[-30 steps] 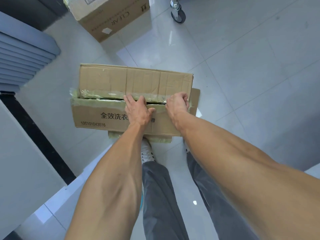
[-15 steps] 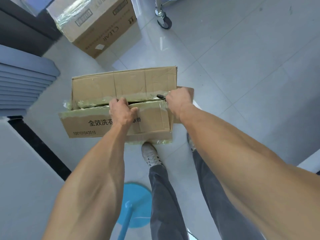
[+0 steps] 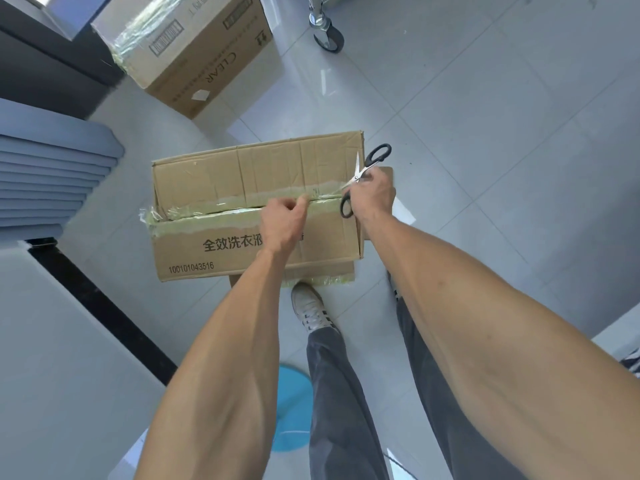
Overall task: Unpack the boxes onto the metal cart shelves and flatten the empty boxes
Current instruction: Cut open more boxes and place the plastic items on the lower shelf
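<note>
You stand over a pale tiled floor, and the cardboard box sits at your feet, its taped seam partly slit. Your left hand is curled at the seam; whether it pinches tape, I cannot tell. Your right hand grips the scissors. Expect stiff card, slick clingy tape, and probably heavy contents; lift by the flap edges, not the tape.

Open floor right of the taped box

Right of the taped box bare floor lies open; behind it stands a second box, left stacked panels.
</note>
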